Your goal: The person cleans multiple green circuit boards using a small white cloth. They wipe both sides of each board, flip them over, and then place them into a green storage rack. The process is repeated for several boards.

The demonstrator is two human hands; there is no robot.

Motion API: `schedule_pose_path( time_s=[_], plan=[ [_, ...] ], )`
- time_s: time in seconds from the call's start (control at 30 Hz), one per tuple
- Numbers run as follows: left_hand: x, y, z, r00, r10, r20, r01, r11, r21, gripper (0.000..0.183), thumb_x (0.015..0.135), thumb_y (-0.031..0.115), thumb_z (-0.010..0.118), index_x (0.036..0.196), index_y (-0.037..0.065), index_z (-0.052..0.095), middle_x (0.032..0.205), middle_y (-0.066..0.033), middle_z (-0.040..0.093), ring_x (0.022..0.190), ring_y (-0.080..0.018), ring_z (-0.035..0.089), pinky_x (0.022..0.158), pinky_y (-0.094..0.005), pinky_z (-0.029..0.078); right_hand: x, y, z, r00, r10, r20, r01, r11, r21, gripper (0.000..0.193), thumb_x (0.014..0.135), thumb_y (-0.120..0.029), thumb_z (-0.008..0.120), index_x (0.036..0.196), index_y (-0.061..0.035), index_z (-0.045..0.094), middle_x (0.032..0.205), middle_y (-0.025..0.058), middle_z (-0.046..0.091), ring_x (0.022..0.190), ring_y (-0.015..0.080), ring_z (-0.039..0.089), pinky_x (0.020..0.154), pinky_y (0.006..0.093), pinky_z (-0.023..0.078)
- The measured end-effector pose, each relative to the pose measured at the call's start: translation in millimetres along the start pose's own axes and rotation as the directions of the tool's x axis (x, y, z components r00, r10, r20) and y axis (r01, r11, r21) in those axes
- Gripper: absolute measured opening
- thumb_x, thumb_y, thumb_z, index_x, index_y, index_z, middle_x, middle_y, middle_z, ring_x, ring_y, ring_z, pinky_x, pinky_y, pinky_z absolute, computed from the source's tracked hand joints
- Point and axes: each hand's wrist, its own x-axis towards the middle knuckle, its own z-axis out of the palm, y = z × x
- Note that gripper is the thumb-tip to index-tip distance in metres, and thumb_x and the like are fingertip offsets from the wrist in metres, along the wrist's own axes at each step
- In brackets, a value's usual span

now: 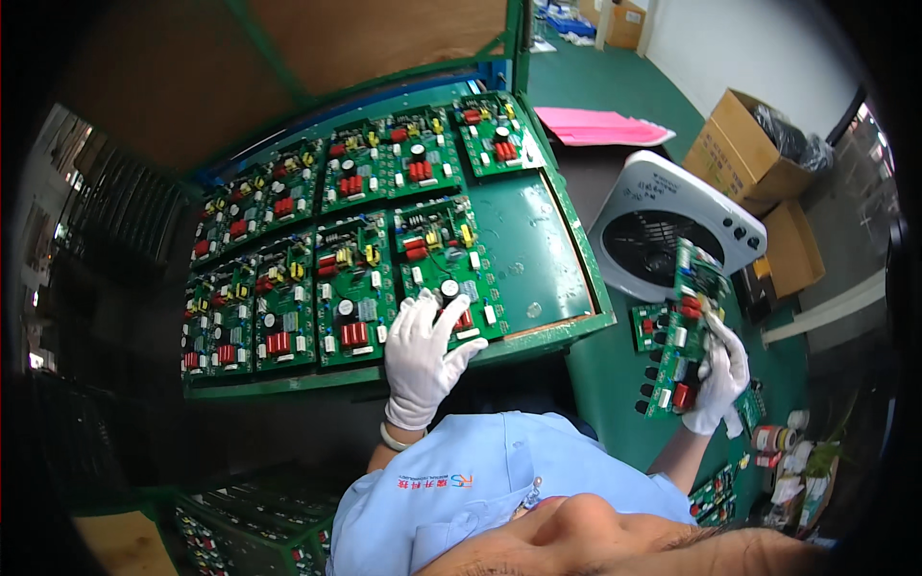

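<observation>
My left hand (423, 357), in a white glove, rests on the near part of a green circuit board (437, 259) lying in the green-framed tray. Its fingers are spread near a round black-and-white component and red parts; the fingertips are partly lost among these. Out to the right, my right hand (720, 374), also gloved in white, is closed on the edge of another circuit board (677, 331). That board is tilted up on edge, with red, white and black components showing. Several similar boards (351, 278) lie in two rows across the tray.
Beside the tray stands a grey box fan (663, 226). Pink sheets (605, 127) lie behind it, and an open cardboard box (749, 144) is at far right. More boards (715, 494) lie at lower right. A brown panel (384, 43) with a green frame rises behind the tray.
</observation>
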Motion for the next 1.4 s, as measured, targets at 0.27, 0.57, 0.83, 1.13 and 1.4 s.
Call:
schedule_pose_path(
  time_s=[0.27,0.57,0.83,1.13,1.4],
  plan=[
    [1,3,-9,0.997,-0.057,-0.047,0.052,0.993,-0.108,0.056,0.075,0.039,0.079,0.119,0.007,0.066,0.098,-0.0124,0.062,0.091,-0.0335,0.060,0.082,-0.0452,0.048,47,-12,176,0.783,-0.401,0.475,0.480,0.876,-0.052,0.034,0.084,0.002,0.055,0.112,-0.0034,0.074,0.082,0.0056,0.070,0.065,0.0079,0.059,0.062,0.0226,0.047],
    [-16,0,-3,0.991,-0.105,-0.088,0.103,0.994,-0.024,0.060,0.076,0.047,0.075,0.125,0.014,0.065,0.109,-0.0075,0.060,0.100,-0.0283,0.058,0.085,-0.0439,0.046,30,20,256,0.600,-0.517,0.610,0.781,0.543,-0.307,0.033,0.082,-0.005,0.065,0.110,-0.0191,0.074,0.078,0.0100,0.069,0.067,0.0257,0.067,0.061,0.0334,0.053],
    [-17,0,-1,0.985,-0.120,-0.122,0.118,0.993,-0.021,0.059,0.076,0.047,0.075,0.125,0.016,0.065,0.110,-0.0059,0.057,0.103,-0.0263,0.056,0.084,-0.0439,0.044,21,24,250,0.561,-0.505,0.656,0.812,0.487,-0.321,0.034,0.080,-0.007,0.067,0.113,-0.0165,0.072,0.073,0.0051,0.066,0.065,0.0239,0.065,0.060,0.0338,0.051],
    [-7,-2,-4,0.988,-0.145,-0.056,0.140,0.986,-0.094,0.058,0.070,0.043,0.080,0.117,0.012,0.067,0.103,-0.0080,0.061,0.094,-0.0293,0.060,0.077,-0.0431,0.047,20,33,251,0.592,-0.601,0.537,0.802,0.508,-0.314,0.039,0.080,-0.004,0.068,0.116,-0.0200,0.071,0.071,0.0067,0.065,0.063,0.0234,0.064,0.058,0.0335,0.051],
    [-7,-8,-3,0.990,-0.112,-0.091,0.101,0.988,-0.113,0.057,0.066,0.039,0.082,0.112,0.010,0.068,0.095,-0.0079,0.064,0.085,-0.0295,0.062,0.074,-0.0425,0.048,33,29,241,0.660,-0.245,0.710,0.537,0.815,-0.218,0.039,0.085,-0.003,0.062,0.122,-0.0127,0.070,0.081,0.0088,0.070,0.069,0.0158,0.066,0.065,0.0250,0.052]
  ],
)
